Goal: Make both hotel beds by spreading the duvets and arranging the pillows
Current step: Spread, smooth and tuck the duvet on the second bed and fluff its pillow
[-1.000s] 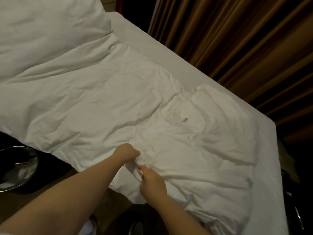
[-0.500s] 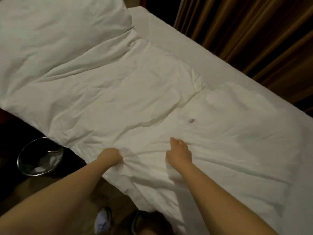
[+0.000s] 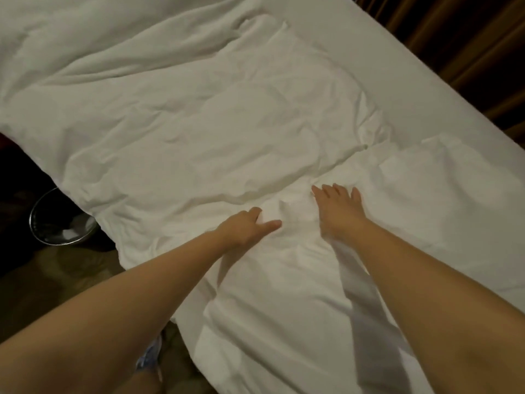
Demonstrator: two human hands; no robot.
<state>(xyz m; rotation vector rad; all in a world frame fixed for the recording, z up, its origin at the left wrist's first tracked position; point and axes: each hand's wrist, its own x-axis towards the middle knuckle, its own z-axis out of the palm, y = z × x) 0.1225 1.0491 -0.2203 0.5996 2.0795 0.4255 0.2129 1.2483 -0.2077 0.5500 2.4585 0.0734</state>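
A white crumpled duvet (image 3: 227,132) lies spread across the bed, its near edge hanging over the side. My left hand (image 3: 247,227) is on the duvet near that edge, fingers curled into a fold of cloth and thumb stretched out. My right hand (image 3: 338,209) lies flat on the duvet just to the right, fingers spread and pressing it down. A plump white pillow (image 3: 85,35) lies at the upper left, at the head of the bed. The bare white sheet (image 3: 403,89) shows along the far side.
Brown curtains (image 3: 460,44) hang close behind the bed's far edge. A round metal waste bin (image 3: 56,223) stands on the dark floor at the left, beside the bed. My shoe (image 3: 147,356) shows at the bottom, by the bedside.
Both hands have slid farther onto the duvet. My right hand has gone from curled to flat with spread fingers. The view has moved closer over the bed.
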